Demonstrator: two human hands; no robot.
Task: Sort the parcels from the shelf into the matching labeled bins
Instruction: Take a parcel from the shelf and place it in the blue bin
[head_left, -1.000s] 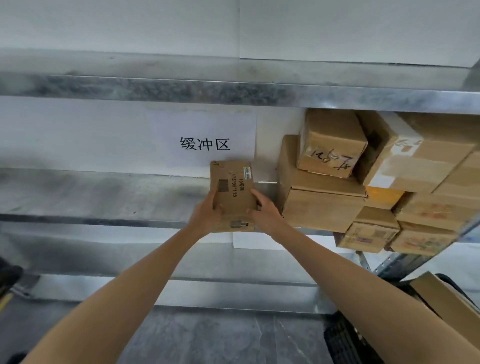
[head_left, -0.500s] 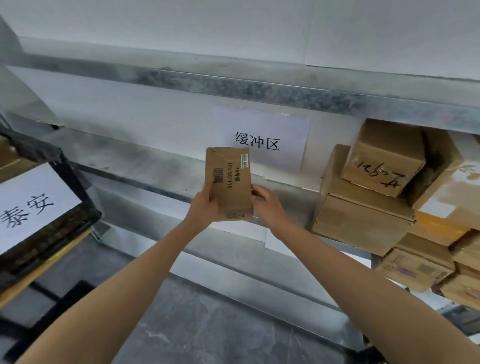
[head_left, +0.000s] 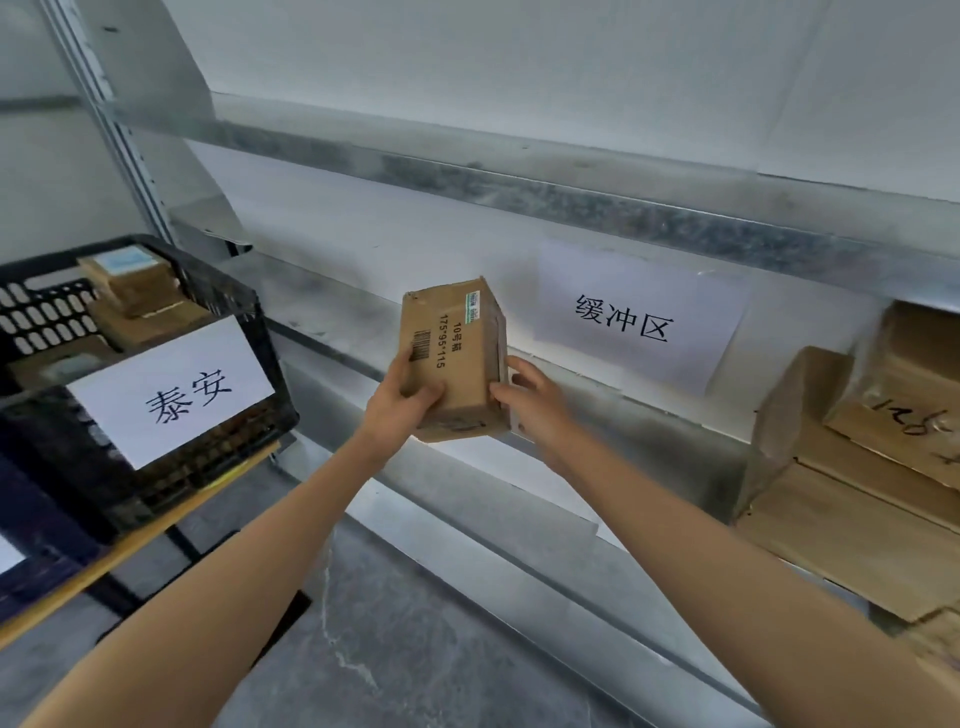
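In the head view, the parcel (head_left: 457, 358) was held upright in the air, just in front of the shelf edge (head_left: 649, 410), between the black bin (head_left: 218, 462) on the left and the stacked boxes (head_left: 857, 467) on the right. The left hand (head_left: 402, 400) pinched its lower left corner, thumb on the printed face. The right hand (head_left: 535, 400) curled round the lower right edge, so both grips were clamped low on the parcel. Held that low, it could tip out if either grip slackened. Its address was too blurred to read, so a wrong bin seemed possible. Open room lay leftward, and the bin's raised rim and the beam (head_left: 571, 197) overhead were the edges to clear.
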